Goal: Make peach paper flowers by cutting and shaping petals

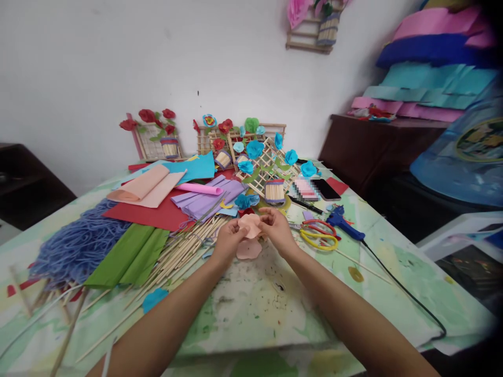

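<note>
Pale pink paper piece: the scalloped piece is at the centre of the frame, raised between the two hands above the table.
Left hand: nearly closed, thumb and fingers pinching the piece by its left edge; the left hand is palm inward.
Right hand: the right hand has its thumb and forefinger drawn together at the right edge, the other fingers loosely curled; how firmly it presses, I cannot tell.
Second pink piece: another scalloped piece, the lower piece, lies just below the raised one in the frame; whether the two touch is unclear.
Weight and feel: probably almost weightless, thin and soft, with little stiffness of its own; likely dry rather than slippery.
Fragility: it would probably crease or tear under a hard pull, and a tight squeeze could flatten its curves.
Where to hold: best lightly by opposite edges, between fingertip pads, leaving the middle free.
Scissors and glue gun: right of centre, the scissors lie near the blue glue gun, both apart from the hands.
Wooden sticks: left of centre, the bundle spreads near the left hand.
</note>
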`<state>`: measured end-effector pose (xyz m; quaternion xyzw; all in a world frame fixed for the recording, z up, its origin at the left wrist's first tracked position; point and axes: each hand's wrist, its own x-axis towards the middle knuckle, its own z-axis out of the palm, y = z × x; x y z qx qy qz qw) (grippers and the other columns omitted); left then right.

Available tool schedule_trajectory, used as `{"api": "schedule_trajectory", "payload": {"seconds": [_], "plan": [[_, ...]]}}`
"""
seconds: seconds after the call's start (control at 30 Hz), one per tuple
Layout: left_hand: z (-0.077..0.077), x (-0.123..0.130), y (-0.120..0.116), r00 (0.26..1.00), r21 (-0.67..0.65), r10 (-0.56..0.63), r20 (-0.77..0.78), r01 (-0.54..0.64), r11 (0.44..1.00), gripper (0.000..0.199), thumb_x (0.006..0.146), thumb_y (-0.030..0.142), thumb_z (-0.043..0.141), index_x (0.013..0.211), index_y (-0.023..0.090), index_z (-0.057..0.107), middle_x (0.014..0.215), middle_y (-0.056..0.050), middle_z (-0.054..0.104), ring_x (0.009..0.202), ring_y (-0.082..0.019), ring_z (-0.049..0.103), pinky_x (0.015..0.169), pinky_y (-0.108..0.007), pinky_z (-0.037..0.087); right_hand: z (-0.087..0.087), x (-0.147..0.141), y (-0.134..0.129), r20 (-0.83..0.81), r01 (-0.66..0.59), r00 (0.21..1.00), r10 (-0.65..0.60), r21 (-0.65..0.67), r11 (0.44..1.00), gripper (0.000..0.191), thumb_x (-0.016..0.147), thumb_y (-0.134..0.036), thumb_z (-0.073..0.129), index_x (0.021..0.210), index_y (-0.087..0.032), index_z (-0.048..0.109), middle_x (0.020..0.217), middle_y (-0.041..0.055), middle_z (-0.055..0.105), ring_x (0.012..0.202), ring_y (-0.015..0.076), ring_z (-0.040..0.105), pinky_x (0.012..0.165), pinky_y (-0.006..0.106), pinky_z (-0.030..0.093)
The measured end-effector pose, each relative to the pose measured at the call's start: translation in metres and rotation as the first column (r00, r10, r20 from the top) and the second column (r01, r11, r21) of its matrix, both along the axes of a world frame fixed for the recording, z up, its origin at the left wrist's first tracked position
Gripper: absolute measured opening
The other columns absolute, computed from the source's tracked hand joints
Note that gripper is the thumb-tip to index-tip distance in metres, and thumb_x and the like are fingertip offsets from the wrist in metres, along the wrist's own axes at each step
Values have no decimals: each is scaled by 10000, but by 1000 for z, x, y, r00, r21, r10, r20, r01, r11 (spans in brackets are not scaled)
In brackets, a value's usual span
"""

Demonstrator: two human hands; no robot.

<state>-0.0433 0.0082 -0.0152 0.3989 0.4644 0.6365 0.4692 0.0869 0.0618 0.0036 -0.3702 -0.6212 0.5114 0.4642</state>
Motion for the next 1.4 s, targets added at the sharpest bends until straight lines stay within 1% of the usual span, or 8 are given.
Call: {"api": "schedule_trajectory", "payload": {"seconds": [0.13, 0.23, 0.5, 0.67, 0.87, 1.03, 1.27, 1.4], "plan": [[3, 1, -2, 997, 18, 26, -75, -25, 1000, 206, 617, 258, 707, 742, 125, 612, 647, -2, 627, 583, -125, 564, 563, -226, 432, -1, 10, -4, 27, -42, 999, 43, -41, 998, 199, 608, -279, 622, 754, -152, 579, 635, 7, 602, 536, 129, 550, 519, 259, 448], [4, 3, -3, 995, 30, 29, -95, -26, 999, 207, 606, 261, 722, 714, 125, 609, 637, 2, 623, 571, -117, 551, 539, -212, 414, -4, 12, -5, 30, -19, 999, 19, 21, 1000, 140, 625, -284, 617, 678, -160, 580, 592, -2, 588, 510, 124, 536, 510, 255, 440], [3, 3, -2, 997, 10, -18, 78, 17, 1000, 300, 654, 365, 701, 807, 109, 669, 698, -40, 671, 617, -151, 600, 613, -272, 485, -15, 9, -4, 6, 30, 1000, -31, 83, 996, 145, 644, -316, 604, 670, -175, 587, 530, -10, 569, 482, 132, 522, 480, 249, 436], [3, 3, -2, 1000, -14, 17, 19, -17, 1000, 289, 626, 365, 729, 739, 101, 691, 644, -39, 667, 587, -144, 597, 593, -265, 493, -20, 8, -2, -14, 30, 999, -29, 48, 998, 147, 647, -309, 602, 695, -170, 600, 555, -1, 586, 485, 135, 531, 467, 248, 438], [4, 2, -3, 997, 0, 52, -61, -53, 999, 265, 612, 343, 747, 734, 111, 708, 636, -24, 667, 556, -114, 574, 550, -222, 474, -24, 8, 0, 29, 48, 998, -51, 116, 992, 158, 662, -301, 587, 708, -156, 626, 580, 2, 581, 499, 124, 505, 475, 242, 409], [4, 1, -3, 998, -16, 33, 47, -33, 999, 302, 635, 410, 717, 679, 114, 678, 622, -29, 652, 572, -132, 593, 581, -260, 507, -22, 10, 1, 21, 54, 998, -56, 87, 995, 175, 669, -308, 583, 718, -148, 636, 563, 7, 591, 489, 132, 512, 474, 248, 408], [4, -2, -1, 991, -27, 110, -71, -112, 993, 276, 595, 368, 748, 642, 110, 660, 566, -11, 627, 520, -121, 574, 547, -242, 484, -19, 9, 0, -19, 67, 998, -66, 50, 996, 158, 641, -306, 595, 685, -155, 618, 565, 2, 589, 492, 126, 505, 479, 242, 409], [3, -6, 2, 987, -18, 159, -36, -160, 987, 272, 613, 369, 735, 667, 114, 659, 570, 1, 617, 514, -114, 561, 544, -242, 477, -17, 12, 2, -5, 91, 996, -91, 26, 996, 170, 638, -307, 586, 695, -150, 617, 574, 2, 586, 485, 120, 491, 469, 238, 395]]}}
